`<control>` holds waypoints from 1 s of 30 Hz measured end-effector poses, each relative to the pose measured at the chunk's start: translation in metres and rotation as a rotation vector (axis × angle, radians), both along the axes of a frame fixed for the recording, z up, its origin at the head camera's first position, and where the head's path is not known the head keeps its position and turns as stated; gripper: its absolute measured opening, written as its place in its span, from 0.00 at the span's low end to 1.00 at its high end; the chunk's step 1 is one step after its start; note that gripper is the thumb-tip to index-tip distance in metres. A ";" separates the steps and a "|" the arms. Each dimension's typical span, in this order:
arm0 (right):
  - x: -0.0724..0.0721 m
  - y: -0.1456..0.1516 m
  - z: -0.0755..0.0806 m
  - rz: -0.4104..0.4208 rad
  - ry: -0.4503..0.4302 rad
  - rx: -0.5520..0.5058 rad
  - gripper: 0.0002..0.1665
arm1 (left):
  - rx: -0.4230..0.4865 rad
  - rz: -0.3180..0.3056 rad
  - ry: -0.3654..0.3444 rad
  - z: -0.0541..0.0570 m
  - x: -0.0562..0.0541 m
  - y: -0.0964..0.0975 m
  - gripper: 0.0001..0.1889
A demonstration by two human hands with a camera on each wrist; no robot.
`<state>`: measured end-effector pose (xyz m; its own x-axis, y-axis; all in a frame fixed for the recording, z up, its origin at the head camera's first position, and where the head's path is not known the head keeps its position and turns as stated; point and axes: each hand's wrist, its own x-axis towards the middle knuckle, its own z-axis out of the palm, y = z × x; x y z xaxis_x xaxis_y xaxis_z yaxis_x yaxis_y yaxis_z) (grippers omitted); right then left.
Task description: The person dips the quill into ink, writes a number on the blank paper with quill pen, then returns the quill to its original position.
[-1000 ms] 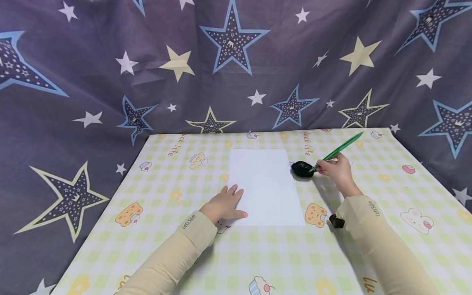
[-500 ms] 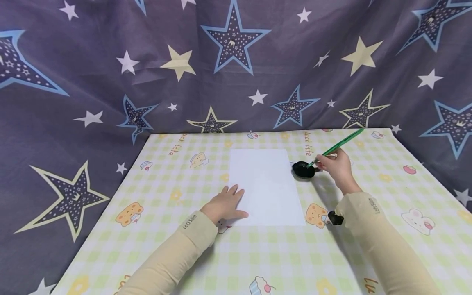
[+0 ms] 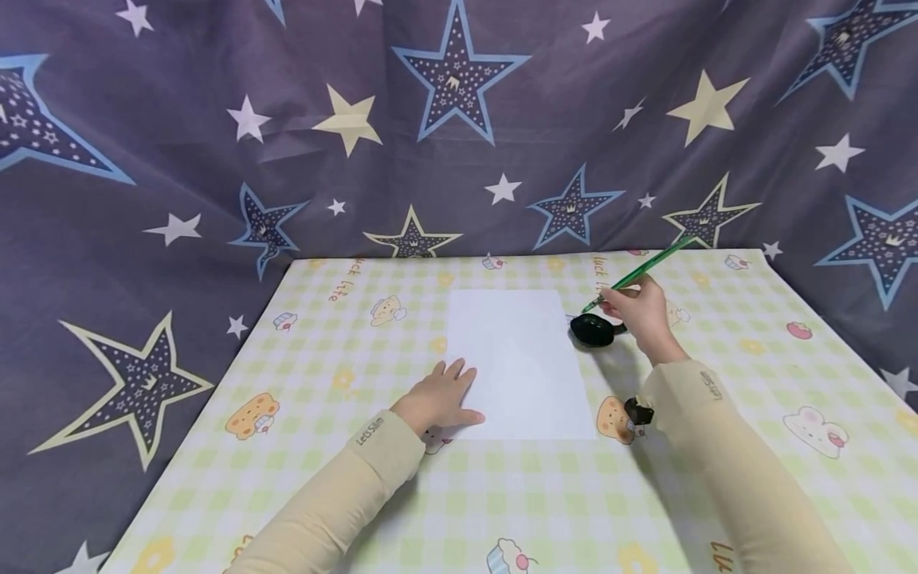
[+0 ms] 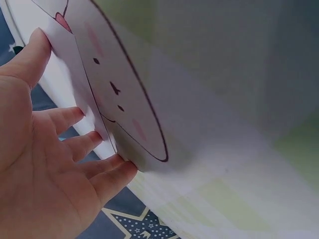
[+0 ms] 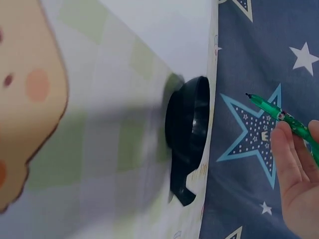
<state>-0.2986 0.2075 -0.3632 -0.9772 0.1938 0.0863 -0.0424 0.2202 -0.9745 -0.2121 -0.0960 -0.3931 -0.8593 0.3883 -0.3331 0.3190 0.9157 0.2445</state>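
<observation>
Standing here, going L to R: L hand (image 3: 441,396) is spread, fingers straight, on the L edge of the white paper (image 3: 519,359), nr its near corner. L wrist cam adds the palm side plus a printed face on the cloth (image 3: 315,367) that the hand mostly covers in head view. Paper lies flat mid-table, long axis near-far. Just R of it, toward the far half: black dish (image 3: 592,330); R wrist cam shows its short hooked handle, partly blocked by the hand in head view. Starry curtain (image 3: 430,171) hangs behind. R hand (image 3: 644,315) pinches the green pen (image 3: 656,261) btwn thumb & fingers, over the dish's far side. Pen slants: tip L, near & low, tail R, far & up. Head view has tip almost at the rim; R wrist cam shows it apart, plus a dark pt & patterned grip.
</observation>
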 end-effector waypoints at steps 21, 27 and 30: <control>-0.019 -0.037 0.006 0.035 0.019 0.016 0.17 | -0.036 -0.007 0.011 0.000 -0.001 0.003 0.43; -0.023 -0.046 0.006 0.053 0.006 0.024 0.17 | -0.041 -0.004 0.009 -0.001 -0.001 0.002 0.43; -0.023 -0.049 0.004 0.065 -0.001 0.032 0.17 | -0.057 -0.005 0.004 -0.003 -0.002 0.002 0.43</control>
